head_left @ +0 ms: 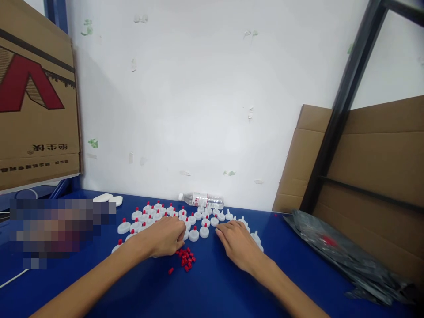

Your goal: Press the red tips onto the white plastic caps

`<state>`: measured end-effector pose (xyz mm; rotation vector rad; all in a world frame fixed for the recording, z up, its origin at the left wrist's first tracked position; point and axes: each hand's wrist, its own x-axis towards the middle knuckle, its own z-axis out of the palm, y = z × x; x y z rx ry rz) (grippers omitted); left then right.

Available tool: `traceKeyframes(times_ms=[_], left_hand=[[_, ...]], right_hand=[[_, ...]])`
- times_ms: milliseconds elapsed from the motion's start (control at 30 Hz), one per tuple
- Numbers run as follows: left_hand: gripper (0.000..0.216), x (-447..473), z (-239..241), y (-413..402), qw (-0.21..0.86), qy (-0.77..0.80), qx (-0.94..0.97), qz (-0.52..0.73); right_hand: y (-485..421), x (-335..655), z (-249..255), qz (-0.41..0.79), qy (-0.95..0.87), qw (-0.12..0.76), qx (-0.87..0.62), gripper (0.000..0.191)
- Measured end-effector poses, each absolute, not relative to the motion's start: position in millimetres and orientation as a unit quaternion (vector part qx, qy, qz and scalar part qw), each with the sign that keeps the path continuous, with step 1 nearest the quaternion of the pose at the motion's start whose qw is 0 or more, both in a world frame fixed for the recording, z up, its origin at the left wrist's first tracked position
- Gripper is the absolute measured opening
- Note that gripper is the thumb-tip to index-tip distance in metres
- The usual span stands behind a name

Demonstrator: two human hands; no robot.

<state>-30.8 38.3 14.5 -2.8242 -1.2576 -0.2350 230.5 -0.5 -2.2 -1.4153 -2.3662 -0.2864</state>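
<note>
My left hand (167, 235) is closed, its fingers curled down among white nozzle caps with small red tips (194, 234). Whatever its fingertips pinch is hidden behind the knuckles. Just below it lies a small pile of loose red tips (187, 259), with a single red tip (171, 270) apart from them. My right hand (236, 240) rests low over the blue table, fingers stretched forward and bent slightly down. It is close to a red-tipped white cap (214, 221) and partly covers white nozzle caps without red tips (255, 237) on the right.
Behind the caps a clear plastic bottle (202, 200) lies on its side against the wall. White oval objects (115, 201) and a blurred patch are at the left. Cardboard (36, 110) stands on the left, with dark plastic bags (334, 247) on the right of the blue table (139, 291).
</note>
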Motion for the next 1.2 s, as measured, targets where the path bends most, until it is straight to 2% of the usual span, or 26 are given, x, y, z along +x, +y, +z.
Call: traceKeyframes(times_ms=[133,333,467,800,967,1200], left_hand=[[0.013,-28.3,16.7,36.7,0.042,-0.394,-0.914,-0.093],[0.018,-22.2,24.8,33.1,0.044,-0.395,-0.907,-0.141],[0.017,-19.7,26.3,31.3,0.039,-0.393,-0.906,-0.154],[0.014,-10.5,34.8,22.4,0.018,-0.391,-0.903,-0.176],[0.008,-6.5,29.9,20.5,-0.008,-0.367,-0.903,-0.222],[0.021,0.1,18.2,23.9,0.014,-0.323,-0.89,-0.322]], right_hand=[[5.4,237.9,-0.1,-0.153,-0.801,0.188,-0.548,0.029],[11.4,247.5,-5.5,-0.164,-0.742,0.124,-0.638,0.036],[9.9,245.3,-7.1,-0.131,-0.763,0.111,-0.623,0.037],[9.0,241.3,-8.6,-0.093,-0.794,0.101,-0.592,0.027],[10.3,240.9,-8.1,-0.088,-0.803,0.125,-0.576,0.026],[1.3,233.0,3.8,-0.099,-0.838,0.245,-0.478,0.03]])
